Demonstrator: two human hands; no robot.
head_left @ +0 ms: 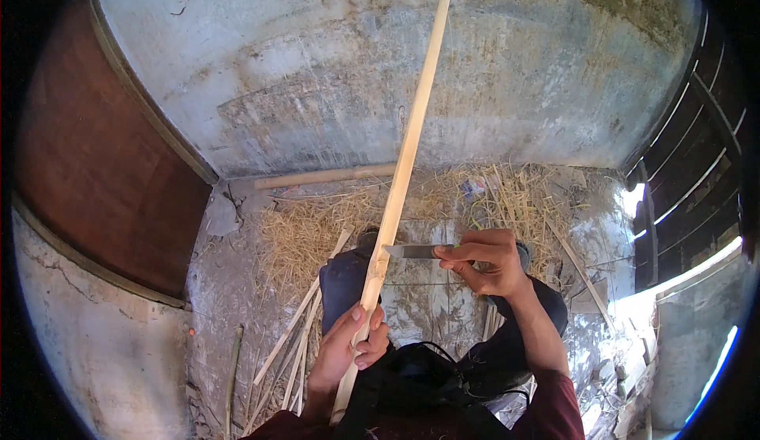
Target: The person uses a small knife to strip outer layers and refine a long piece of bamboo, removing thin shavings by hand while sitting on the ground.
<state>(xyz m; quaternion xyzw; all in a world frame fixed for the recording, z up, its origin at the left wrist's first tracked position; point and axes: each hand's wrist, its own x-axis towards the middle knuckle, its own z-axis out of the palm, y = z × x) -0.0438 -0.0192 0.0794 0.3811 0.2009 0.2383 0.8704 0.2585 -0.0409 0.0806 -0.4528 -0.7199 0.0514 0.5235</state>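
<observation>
A long, pale split bamboo strip (405,155) slants up from my lap toward the far wall. My left hand (358,339) is wrapped round its lower part, just below a node. In my right hand (484,263) is a knife (416,252), gripped by its handle between thumb and fingers. Its flat grey blade points left, and the tip meets the strip's right edge a little above the node. Most of the knife's handle is hidden by my fingers.
Straw-like shavings (309,234) cover the floor ahead. A bamboo pole (324,176) lies along the wall's foot (507,135). Several thin strips (297,341) lie by my left leg. A brown door panel (111,139) stands left, dark slatted boards (689,163) right.
</observation>
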